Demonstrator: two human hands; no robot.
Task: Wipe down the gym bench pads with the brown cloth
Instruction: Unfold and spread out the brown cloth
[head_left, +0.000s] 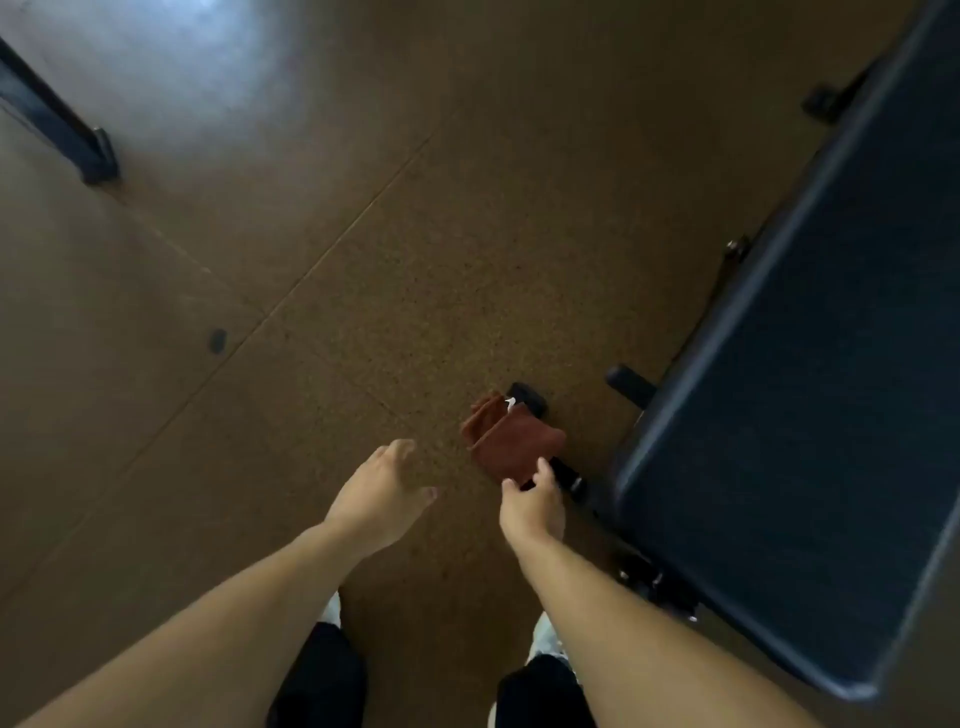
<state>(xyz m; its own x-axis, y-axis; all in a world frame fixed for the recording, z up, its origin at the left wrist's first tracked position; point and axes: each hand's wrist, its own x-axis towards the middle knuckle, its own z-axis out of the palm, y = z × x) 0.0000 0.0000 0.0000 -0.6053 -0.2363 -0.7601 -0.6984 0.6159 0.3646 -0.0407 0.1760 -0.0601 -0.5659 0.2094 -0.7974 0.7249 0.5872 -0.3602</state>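
Legs: two dark trouser legs (317, 675) and pale shoes (545, 642) are showing at the bottom of the view, standing on the floor (311, 312).
Left hand: the left hand (382, 493) is reaching forward over the floor with fingers loosely spread and holding nothing; it is sitting just left of the cloth without touching it.
Right hand: the right hand (532, 506) is pinching the near edge of the brown cloth (511, 441) between thumb and fingers.
Brown cloth: it is hanging folded and bunched from the right hand, just beside the near left corner of the bench pad, apart from the pad itself and in front of a black frame foot (530, 397).
Bench pad: the dark padded surface (810, 441) is running along the right side, from near right to the far right corner, its black metal frame (631, 387) sticking out underneath.
Floor: brown speckled tiles are showing seams, with a small dark mark (217, 340) at the left.
Far left: another black frame leg (57, 124) is resting on the floor.
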